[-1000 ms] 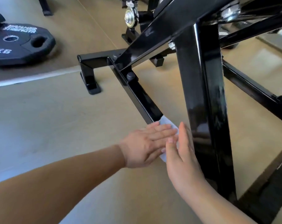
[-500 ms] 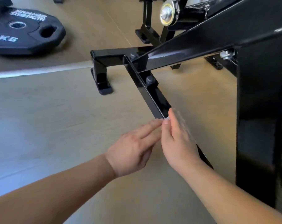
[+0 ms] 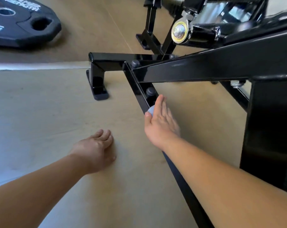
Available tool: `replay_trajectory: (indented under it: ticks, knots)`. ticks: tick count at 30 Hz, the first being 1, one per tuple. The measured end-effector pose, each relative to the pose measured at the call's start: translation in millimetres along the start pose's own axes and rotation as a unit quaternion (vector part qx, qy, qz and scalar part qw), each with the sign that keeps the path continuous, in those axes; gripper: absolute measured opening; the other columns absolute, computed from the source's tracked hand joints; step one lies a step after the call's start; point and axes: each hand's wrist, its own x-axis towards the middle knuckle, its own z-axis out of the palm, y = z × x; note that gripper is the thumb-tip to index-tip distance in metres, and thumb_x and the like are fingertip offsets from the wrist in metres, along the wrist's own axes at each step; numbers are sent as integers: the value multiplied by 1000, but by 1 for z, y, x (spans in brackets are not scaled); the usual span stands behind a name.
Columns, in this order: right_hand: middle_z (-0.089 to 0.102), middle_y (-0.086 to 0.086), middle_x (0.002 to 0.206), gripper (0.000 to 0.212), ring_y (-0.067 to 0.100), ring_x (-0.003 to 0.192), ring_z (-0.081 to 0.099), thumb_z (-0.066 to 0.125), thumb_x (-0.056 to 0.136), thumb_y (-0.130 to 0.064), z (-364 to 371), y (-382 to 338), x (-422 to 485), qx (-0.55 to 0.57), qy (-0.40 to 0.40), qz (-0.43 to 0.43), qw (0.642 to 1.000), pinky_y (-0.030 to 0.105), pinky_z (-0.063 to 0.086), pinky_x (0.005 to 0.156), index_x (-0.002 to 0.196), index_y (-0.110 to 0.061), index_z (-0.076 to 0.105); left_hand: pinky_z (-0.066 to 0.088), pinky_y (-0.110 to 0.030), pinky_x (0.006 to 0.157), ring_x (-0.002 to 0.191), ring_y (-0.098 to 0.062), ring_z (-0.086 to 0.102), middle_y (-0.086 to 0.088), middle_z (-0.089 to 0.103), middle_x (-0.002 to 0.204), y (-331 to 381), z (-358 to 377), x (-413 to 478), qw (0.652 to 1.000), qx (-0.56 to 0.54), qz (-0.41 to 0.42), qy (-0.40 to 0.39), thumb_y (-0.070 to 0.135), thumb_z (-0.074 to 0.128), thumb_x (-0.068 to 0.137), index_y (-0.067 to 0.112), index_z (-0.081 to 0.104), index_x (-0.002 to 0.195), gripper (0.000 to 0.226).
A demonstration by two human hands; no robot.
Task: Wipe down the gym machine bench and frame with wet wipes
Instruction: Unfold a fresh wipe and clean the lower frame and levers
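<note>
Right hand lay flat along the low frame rail, fingers straight and together, pointing up the rail toward a bolt cap. It was not clenched. The palm pressed the wet wipe against the rail's top edge. Only a small pale corner of the wipe showed, beside the thumb; the rest was hidden under the hand. The right forearm ran over the rail's lower length and covered part of it.

Left hand rested on the floor, knuckles up and fingers loosely curled, holding nothing. It was well apart from the rail and the wipe.

The rail ran diagonally from the cross foot down to the lower right edge. The fingertips sat just short of the bolt cap. Above it the sloping beam met the rail at a bolted joint. An upright post stood to the right, with bare floor between it and the rail. Open floor also lay left of the rail around the left hand. A weight plate lay far off at the upper left.
</note>
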Motion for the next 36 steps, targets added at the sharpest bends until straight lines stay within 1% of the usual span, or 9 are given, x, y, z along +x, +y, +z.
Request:
replay_trajectory:
  ticks: [4,7,9,15,20,23,27,30,36]
  knots:
    - [-19,11,170,76,33,143,37,27,108,-45,6,1,-13,4,32,103,994,39,35,111,162,-5,-9,20,-33,126,158,-21,5,2,1,172,-1,3,8,998,52,8,-33,68,31,95,20,11,163,86]
    - [17,15,164,73,32,139,38,26,108,-48,7,1,-21,-37,22,141,989,41,35,109,161,-5,0,16,-30,126,158,-16,1,7,-3,172,-2,2,7,999,19,7,-27,66,38,96,24,8,164,85]
    - [31,13,154,72,31,137,37,26,109,-46,8,0,-26,-94,15,123,988,44,33,112,161,-8,-6,12,-27,126,158,-14,-1,8,-5,171,-4,1,4,1000,9,14,-26,63,41,97,26,7,164,84]
    - [33,13,150,75,29,134,42,32,110,-42,9,-9,-1,-151,6,96,984,42,43,95,160,-4,-9,5,-28,127,158,-16,-6,7,-9,171,-1,3,3,1000,-21,6,-22,59,41,99,22,4,164,83]
    - [36,12,150,71,28,134,45,38,106,-52,2,-28,50,-55,-2,140,989,41,46,93,152,-2,17,13,-40,128,158,-21,-2,5,-7,171,-6,4,11,998,-13,16,-52,51,43,101,21,6,164,79]
    - [35,12,149,76,28,130,47,33,107,-52,4,-19,33,-98,5,96,991,38,42,83,159,-3,4,19,-44,126,158,-19,6,6,1,172,-7,3,6,999,-46,5,-28,46,50,99,27,13,164,77]
    - [37,11,144,76,27,127,48,29,108,-50,9,5,-28,-162,30,92,982,37,45,93,160,-7,-5,11,-35,128,158,-16,-6,6,-10,171,-5,4,3,999,-15,7,-33,52,40,101,24,1,164,79]
    - [38,9,141,78,25,124,50,29,108,-51,11,19,-64,-202,9,110,973,36,46,89,159,-6,-9,7,-34,128,158,-14,-8,8,-11,171,-1,2,-2,999,-22,4,-27,49,40,101,25,1,164,78]
    - [33,12,152,80,32,132,46,37,106,-53,1,-6,7,-78,-34,143,986,38,36,80,160,-7,0,5,-33,128,158,-14,-8,8,-13,171,2,-3,-1,999,-12,1,-41,49,39,103,25,-1,164,77]
